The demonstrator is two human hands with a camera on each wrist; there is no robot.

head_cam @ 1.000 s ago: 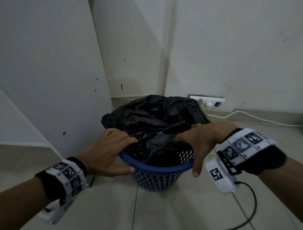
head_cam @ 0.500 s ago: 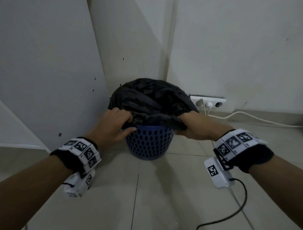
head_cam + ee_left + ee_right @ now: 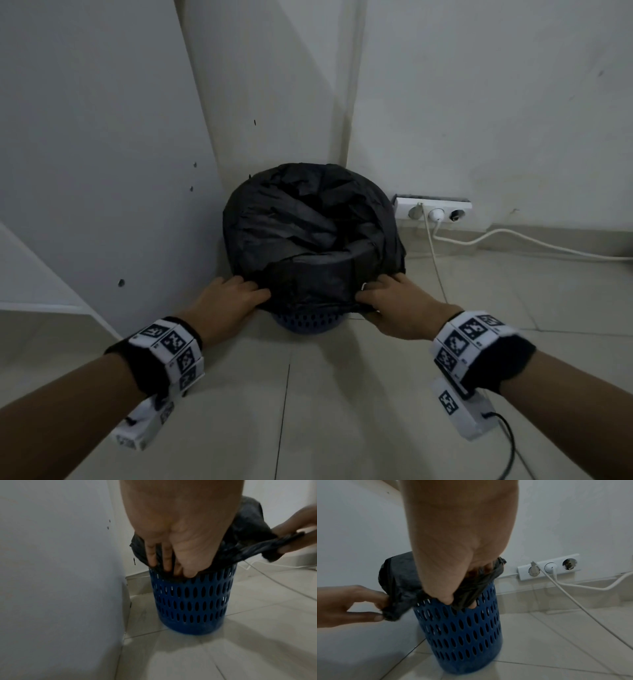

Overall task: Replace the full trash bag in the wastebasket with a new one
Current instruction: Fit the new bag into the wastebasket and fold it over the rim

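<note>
A blue perforated wastebasket point(image 3: 310, 324) point(image 3: 192, 599) point(image 3: 458, 632) stands on the tiled floor in a wall corner. A black trash bag point(image 3: 308, 233) point(image 3: 243, 534) point(image 3: 397, 572) lines it, its edge folded over the rim and down the outside. My left hand point(image 3: 236, 301) point(image 3: 171, 555) grips the bag's edge at the rim's left front, fingers curled into the plastic. My right hand point(image 3: 387, 301) point(image 3: 458, 596) grips the edge at the right front. The bag's contents are hidden by crumpled plastic.
A white panel point(image 3: 102, 171) rises close on the basket's left. A white power strip point(image 3: 433, 210) point(image 3: 549, 566) sits on the wall to the right, with white cables point(image 3: 513, 240) running along the floor. Bare tiles point(image 3: 308, 411) lie in front.
The bag's near edge has come down over the blue rim, which showed bare a second ago. Both hands have moved lower along the basket's front, and the view has drawn back.
</note>
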